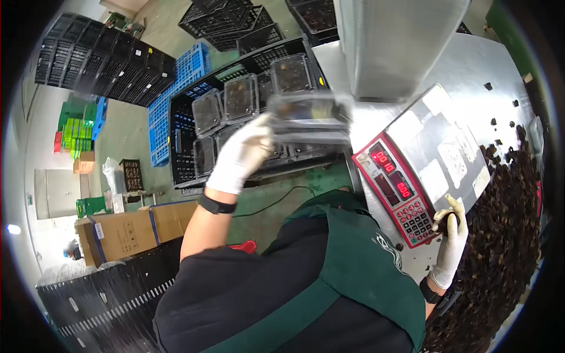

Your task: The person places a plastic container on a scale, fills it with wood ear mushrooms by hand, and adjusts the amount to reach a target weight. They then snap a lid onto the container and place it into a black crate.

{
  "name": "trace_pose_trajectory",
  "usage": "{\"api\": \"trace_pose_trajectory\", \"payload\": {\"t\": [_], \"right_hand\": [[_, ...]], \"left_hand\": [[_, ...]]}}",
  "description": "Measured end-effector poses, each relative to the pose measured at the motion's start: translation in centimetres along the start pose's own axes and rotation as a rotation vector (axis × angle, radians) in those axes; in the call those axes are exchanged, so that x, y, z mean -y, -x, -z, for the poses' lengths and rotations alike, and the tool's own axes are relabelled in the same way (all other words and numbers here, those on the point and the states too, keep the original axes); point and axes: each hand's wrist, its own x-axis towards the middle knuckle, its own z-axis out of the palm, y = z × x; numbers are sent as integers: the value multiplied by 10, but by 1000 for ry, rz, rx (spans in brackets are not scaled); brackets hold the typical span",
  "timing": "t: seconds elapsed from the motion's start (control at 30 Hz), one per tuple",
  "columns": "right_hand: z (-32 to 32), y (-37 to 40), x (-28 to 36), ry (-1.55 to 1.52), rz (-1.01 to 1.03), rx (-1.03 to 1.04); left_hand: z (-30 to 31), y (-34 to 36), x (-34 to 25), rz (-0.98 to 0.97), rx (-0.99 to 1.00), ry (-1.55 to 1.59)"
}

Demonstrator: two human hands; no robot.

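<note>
My left hand (250, 147), in a white glove, grips the end of a clear plastic box (309, 115), blurred by motion. This box is above the near right side of a black crate (176, 147), which holds several clear boxes (240, 97) with dark contents. My gloved right hand (452, 232) is at the near right corner of a red digital scale (391, 182) with lit red digits. Its fingers are curled around a small dark brown piece (445, 225). Beside that hand, a heap of dark brown pieces (506, 235) covers the right of the metal table (494, 59).
A tall translucent plastic stack (388, 47) stands on the table behind the scale. Stacked black crates (100, 59) and a blue pallet (159, 126) are to the left. Cardboard boxes (126, 235) lie nearer, and a black cable (276, 200) runs along the green floor.
</note>
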Motion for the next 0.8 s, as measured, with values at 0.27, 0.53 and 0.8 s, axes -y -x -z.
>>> {"api": "trace_pose_trajectory", "payload": {"t": [0.27,0.53,0.8], "right_hand": [[22,2,-21,-59,3,-22],[33,20,-28,-41,-87,-76],[28,29,-3,122,-73,-152]], "left_hand": [[185,-3,-95,-1019,-766,-358],[319,-44,-107,-862,-1094,-404],[262,-62,-112,-438,-1420,-908]]}}
